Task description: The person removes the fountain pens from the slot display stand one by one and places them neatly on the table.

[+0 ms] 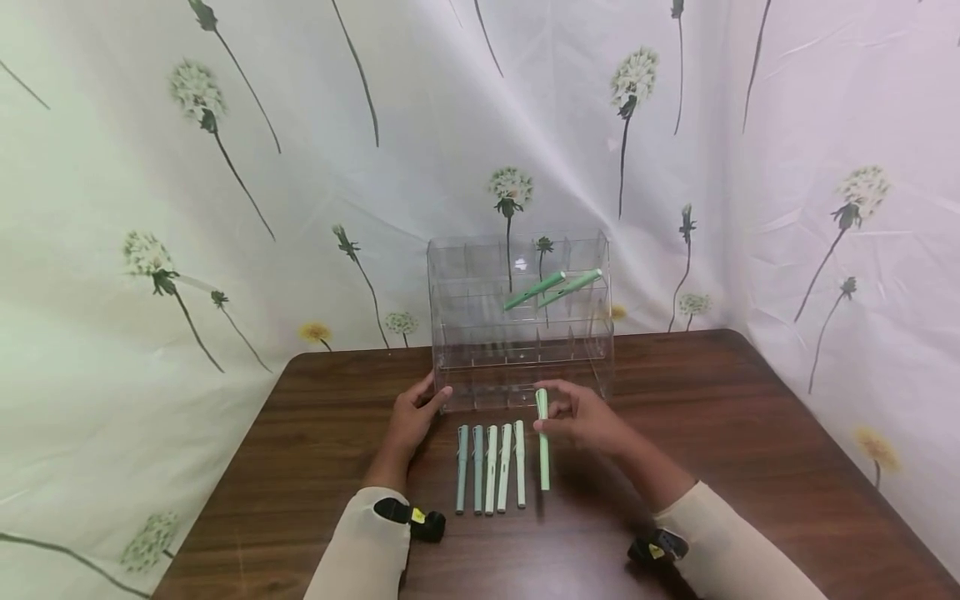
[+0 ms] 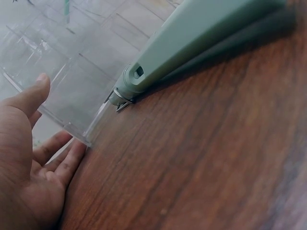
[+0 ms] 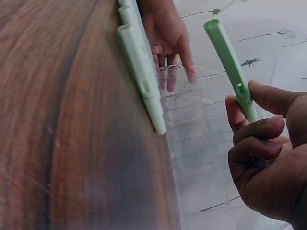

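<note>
My right hand (image 1: 588, 423) pinches a light green pen (image 1: 543, 454) by its upper part between thumb and fingers, above the table beside a row of pens. In the right wrist view the same pen (image 3: 228, 60) points up from the fingertips. My left hand (image 1: 411, 421) holds the lower left side of a clear tiered pen organizer (image 1: 476, 375), with the thumb at its front edge and the fingers round the side. Two blue-grey pens (image 1: 477, 471) and three pale green pens (image 1: 505, 471) lie side by side in front of it.
In an upper tier of the organizer lean a darker green pen (image 1: 534, 291) and a lighter green pen (image 1: 572, 287). The brown wooden table (image 1: 322, 433) meets a white dandelion-print curtain (image 1: 375, 183) at the back and sides.
</note>
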